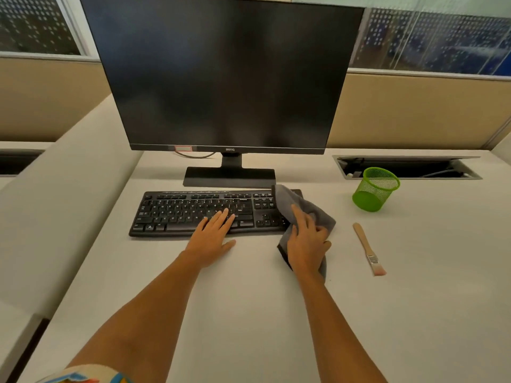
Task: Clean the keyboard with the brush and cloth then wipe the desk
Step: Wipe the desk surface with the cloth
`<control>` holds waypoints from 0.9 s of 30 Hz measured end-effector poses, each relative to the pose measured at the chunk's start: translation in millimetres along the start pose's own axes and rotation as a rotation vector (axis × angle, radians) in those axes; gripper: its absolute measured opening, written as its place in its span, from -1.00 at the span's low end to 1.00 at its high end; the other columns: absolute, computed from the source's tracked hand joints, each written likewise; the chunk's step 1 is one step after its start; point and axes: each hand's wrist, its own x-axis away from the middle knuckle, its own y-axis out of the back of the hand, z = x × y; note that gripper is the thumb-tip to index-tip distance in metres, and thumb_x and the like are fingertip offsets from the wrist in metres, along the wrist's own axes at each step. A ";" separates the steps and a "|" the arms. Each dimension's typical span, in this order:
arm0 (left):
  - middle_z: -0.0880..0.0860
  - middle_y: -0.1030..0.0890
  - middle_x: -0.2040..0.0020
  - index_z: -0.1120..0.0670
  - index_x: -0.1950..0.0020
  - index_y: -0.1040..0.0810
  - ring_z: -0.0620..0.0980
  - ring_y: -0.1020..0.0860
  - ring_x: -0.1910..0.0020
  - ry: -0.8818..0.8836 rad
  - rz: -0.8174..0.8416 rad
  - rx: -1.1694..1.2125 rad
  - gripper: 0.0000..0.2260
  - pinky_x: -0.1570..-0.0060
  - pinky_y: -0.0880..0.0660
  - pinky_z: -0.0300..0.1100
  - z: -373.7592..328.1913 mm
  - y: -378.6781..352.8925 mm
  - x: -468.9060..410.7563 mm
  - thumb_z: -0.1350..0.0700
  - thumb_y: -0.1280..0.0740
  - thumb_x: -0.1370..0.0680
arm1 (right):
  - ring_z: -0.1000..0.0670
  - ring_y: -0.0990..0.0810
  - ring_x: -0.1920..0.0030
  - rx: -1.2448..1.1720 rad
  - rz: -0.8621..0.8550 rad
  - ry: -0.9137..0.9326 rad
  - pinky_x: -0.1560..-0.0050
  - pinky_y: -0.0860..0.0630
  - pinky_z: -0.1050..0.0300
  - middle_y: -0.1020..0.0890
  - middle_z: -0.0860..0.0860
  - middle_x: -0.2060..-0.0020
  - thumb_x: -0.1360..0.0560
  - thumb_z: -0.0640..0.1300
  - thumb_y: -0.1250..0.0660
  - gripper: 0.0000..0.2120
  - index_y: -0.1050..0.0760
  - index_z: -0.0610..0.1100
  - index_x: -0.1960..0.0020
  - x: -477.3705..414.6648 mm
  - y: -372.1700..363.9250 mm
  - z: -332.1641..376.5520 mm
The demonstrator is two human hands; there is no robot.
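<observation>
A black keyboard (179,214) lies on the pale desk (249,313) in front of the monitor. My left hand (213,236) rests flat on the keyboard's front edge, fingers spread over the keys. My right hand (307,244) grips a grey cloth (287,200) that drapes over the keyboard's right end and hides the number pad. A small brush (367,248) with a wooden handle lies on the desk to the right of the cloth, bristles toward me, untouched.
A black monitor (221,76) on a stand (229,176) rises right behind the keyboard. A green mesh pen cup (374,189) stands at the back right, beside a cable slot (409,167) in the desk. A low partition (69,194) borders the left.
</observation>
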 end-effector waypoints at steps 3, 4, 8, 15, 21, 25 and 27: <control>0.00 0.18 -0.54 0.06 -0.53 0.20 -0.05 0.18 -0.51 0.057 -0.035 0.044 -0.46 -0.45 0.19 -0.07 -6.4 -10.5 23.9 -0.09 0.05 -0.64 | -0.16 -0.53 0.19 0.073 0.034 0.114 0.24 -0.49 -0.01 -0.61 -0.06 -0.09 -0.38 -0.14 -0.47 -0.46 -0.45 0.11 -0.32 25.2 -0.5 -4.1; 0.01 0.16 -0.54 0.07 -0.53 0.18 -0.04 0.18 -0.51 0.068 -0.059 0.067 -0.47 -0.45 0.18 -0.07 -8.4 -13.7 31.5 -0.10 0.07 -0.64 | -0.15 -0.54 0.20 0.109 0.049 0.178 0.26 -0.48 0.01 -0.63 -0.03 -0.07 -0.35 -0.14 -0.48 -0.45 -0.48 0.12 -0.29 33.8 0.7 -6.7; 0.02 0.14 -0.54 0.09 -0.54 0.10 -0.04 0.14 -0.52 0.133 -0.087 0.114 -0.47 -0.45 0.14 -0.11 -15.8 -27.6 61.6 -0.11 0.16 -0.62 | -0.14 -0.53 0.25 0.076 0.059 0.182 0.29 -0.45 0.02 -0.66 -0.01 0.03 -0.34 -0.17 -0.49 -0.48 -0.51 0.13 -0.26 43.9 7.9 -6.4; 0.23 -0.56 -0.19 0.26 -0.28 -0.47 0.22 -0.53 -0.16 0.181 -0.263 0.269 -0.47 -0.19 -0.38 -0.01 -15.4 -37.6 109.6 -0.02 0.01 -0.50 | -0.11 -0.55 0.17 -0.026 0.147 0.538 0.25 -0.48 0.04 -0.63 0.08 -0.07 -0.34 -0.09 -0.13 -0.49 -0.48 0.27 -0.22 127.9 10.0 66.7; 0.17 -0.37 -0.41 0.24 -0.42 -0.32 0.08 -0.26 -0.43 0.325 -0.352 0.416 -0.49 -0.42 -0.12 -0.10 -18.6 -49.6 134.9 0.02 0.04 -0.55 | -0.21 -0.57 -0.05 0.056 0.310 0.463 0.05 -0.50 -0.20 -0.60 -0.03 -0.18 -0.35 -0.12 -0.26 -0.48 -0.47 0.22 -0.26 124.4 -3.4 84.1; 0.07 -0.23 -0.49 0.18 -0.48 -0.20 -0.03 -0.09 -0.50 0.338 -0.373 0.446 -0.52 -0.41 0.06 -0.24 -23.5 -50.3 137.3 0.01 0.05 -0.61 | -0.24 -0.33 -0.32 0.135 0.277 0.276 -0.25 -0.26 -0.18 -0.30 -0.05 -0.46 -0.55 -0.15 -0.17 -0.46 -0.19 0.22 -0.46 101.3 2.5 56.5; 0.05 -0.22 -0.50 0.16 -0.49 -0.19 -0.05 -0.08 -0.50 0.340 -0.375 0.475 -0.59 -0.41 0.07 -0.26 -23.8 -50.6 138.6 0.09 -0.02 -0.65 | -0.20 -0.32 -0.30 0.205 0.225 0.145 -0.24 -0.27 -0.14 -0.25 -0.01 -0.48 -0.55 -0.13 -0.16 -0.42 -0.09 0.26 -0.48 97.6 8.2 34.4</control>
